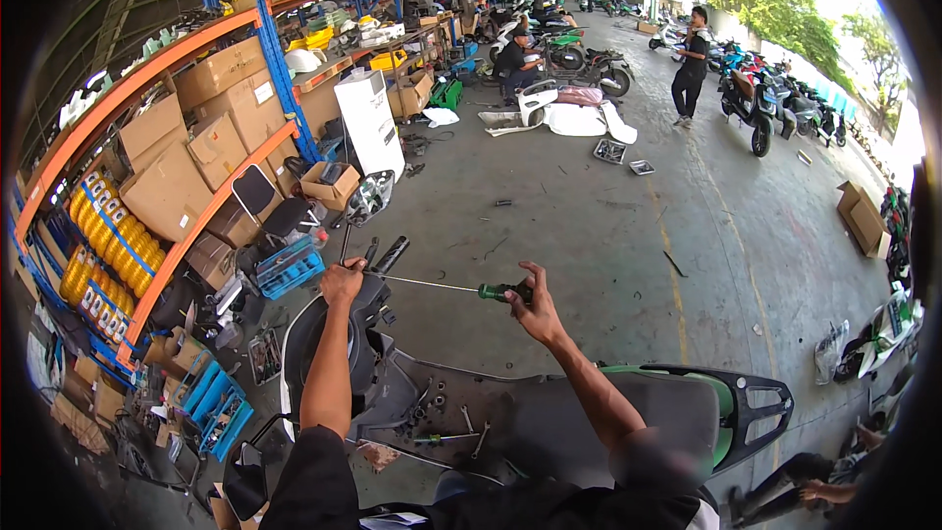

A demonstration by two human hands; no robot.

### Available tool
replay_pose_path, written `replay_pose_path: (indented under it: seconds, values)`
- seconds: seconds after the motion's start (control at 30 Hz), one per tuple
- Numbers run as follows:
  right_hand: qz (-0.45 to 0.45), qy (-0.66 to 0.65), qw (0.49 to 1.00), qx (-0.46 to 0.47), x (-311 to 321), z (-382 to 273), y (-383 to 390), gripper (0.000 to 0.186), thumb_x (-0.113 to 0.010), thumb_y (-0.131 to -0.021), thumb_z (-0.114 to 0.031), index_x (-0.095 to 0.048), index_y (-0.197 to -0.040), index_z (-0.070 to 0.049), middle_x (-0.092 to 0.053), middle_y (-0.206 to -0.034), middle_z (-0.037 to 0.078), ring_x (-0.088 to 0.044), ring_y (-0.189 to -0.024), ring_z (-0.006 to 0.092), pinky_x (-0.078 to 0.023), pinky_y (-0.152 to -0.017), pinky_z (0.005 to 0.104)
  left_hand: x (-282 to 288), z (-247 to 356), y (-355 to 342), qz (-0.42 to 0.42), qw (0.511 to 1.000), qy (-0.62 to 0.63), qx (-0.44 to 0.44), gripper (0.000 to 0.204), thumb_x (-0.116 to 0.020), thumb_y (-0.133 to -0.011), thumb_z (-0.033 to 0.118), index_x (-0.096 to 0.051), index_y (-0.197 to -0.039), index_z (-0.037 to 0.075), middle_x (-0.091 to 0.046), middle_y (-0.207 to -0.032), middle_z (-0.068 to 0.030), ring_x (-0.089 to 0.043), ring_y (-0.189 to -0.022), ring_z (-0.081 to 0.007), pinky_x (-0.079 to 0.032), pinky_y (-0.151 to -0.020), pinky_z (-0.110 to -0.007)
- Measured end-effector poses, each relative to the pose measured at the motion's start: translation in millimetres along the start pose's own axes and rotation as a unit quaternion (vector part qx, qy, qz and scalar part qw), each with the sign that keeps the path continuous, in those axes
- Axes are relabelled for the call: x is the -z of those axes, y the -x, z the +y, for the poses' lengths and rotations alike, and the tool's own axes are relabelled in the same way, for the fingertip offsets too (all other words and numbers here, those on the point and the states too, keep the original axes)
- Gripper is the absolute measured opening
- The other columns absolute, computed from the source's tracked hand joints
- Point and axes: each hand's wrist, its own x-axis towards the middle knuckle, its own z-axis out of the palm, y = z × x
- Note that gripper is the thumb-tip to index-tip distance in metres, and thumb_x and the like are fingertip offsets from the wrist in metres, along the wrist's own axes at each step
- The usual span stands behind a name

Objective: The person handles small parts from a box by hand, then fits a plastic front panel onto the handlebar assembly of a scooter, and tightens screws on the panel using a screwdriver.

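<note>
The left hand [341,281] is being kept closed over the handlebar area of the scooter [549,412], fingers curled tight, seemingly steadying the tip of the tool there. The right hand [530,306] is being wrapped around the green-and-black handle of a long screwdriver [461,287], whose thin shaft is being held nearly level between the two hands. On the scooter's footboard, loose bolts and a wrench [479,440] are being left within reach.
</note>
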Motion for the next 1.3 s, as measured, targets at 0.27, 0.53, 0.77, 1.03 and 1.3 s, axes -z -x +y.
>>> replay_pose_path:
  seconds: [0.27, 0.53, 0.77, 1.03, 1.3]
  values:
    - [-0.003, 0.176, 0.934, 0.310, -0.5, -19.5, -10.4, 0.038, -0.060, -0.103, -0.030, -0.056, -0.124, 0.001, -0.061, -0.073, 0.008, -0.063, -0.061, 0.0158, -0.049, -0.055, 0.0313, 14.7, -1.0, -0.1, 0.010, 1.000, -0.006, -0.003, 0.039, -0.069, -0.085, 0.054, -0.079, -0.100, 0.020, -0.074, -0.105, -0.0170, -0.069, -0.102, -0.0388, -0.055, -0.089, -0.047]
    - [-0.062, 0.330, 0.894, 0.295, -4.5, -45.0, -11.2, 0.037, -0.069, -0.095, -0.039, -0.070, -0.117, -0.010, -0.066, -0.074, 0.010, -0.063, -0.062, 0.0175, -0.051, -0.056, 0.0355, 8.5, -30.7, -10.0, 0.023, 0.999, -0.034, 0.016, 0.058, -0.070, -0.082, 0.058, -0.077, -0.099, 0.004, -0.073, -0.106, -0.0206, -0.069, -0.104, -0.0395, -0.054, -0.091, -0.048]
    - [-0.159, 0.147, 0.974, -0.072, -5.0, -23.5, -38.6, 0.034, -0.072, -0.092, -0.037, -0.072, -0.116, -0.013, -0.072, -0.081, 0.012, -0.070, -0.077, 0.0292, -0.055, -0.071, 0.0375, 9.4, -31.0, -9.2, 0.021, 0.999, -0.037, 0.023, 0.035, -0.066, -0.087, 0.056, -0.079, -0.104, 0.028, -0.074, -0.107, -0.0174, -0.069, -0.104, -0.0380, -0.054, -0.091, -0.046]
    - [-0.160, 0.333, 0.925, 0.091, -9.0, -37.2, -38.2, 0.039, -0.068, -0.094, -0.046, -0.075, -0.109, -0.011, -0.073, -0.089, 0.014, -0.069, -0.070, 0.0295, -0.054, -0.067, 0.0366, 22.3, -7.2, -0.5, 0.002, 0.995, -0.099, -0.004, 0.028, -0.060, -0.090, 0.058, -0.077, -0.106, 0.041, -0.073, -0.109, -0.0139, -0.069, -0.105, -0.0352, -0.054, -0.091, -0.044]
    - [-0.136, 0.357, 0.910, 0.163, -13.3, -50.7, -32.1, 0.043, -0.066, -0.093, -0.051, -0.070, -0.123, -0.021, -0.072, -0.090, 0.014, -0.070, -0.074, 0.0353, -0.056, -0.066, 0.0426, 36.5, -40.8, -5.8, -0.073, 0.995, -0.019, -0.068, 0.053, -0.066, -0.087, 0.058, -0.072, -0.121, 0.018, -0.071, -0.115, -0.0186, -0.066, -0.112, -0.0379, -0.051, -0.098, -0.046]
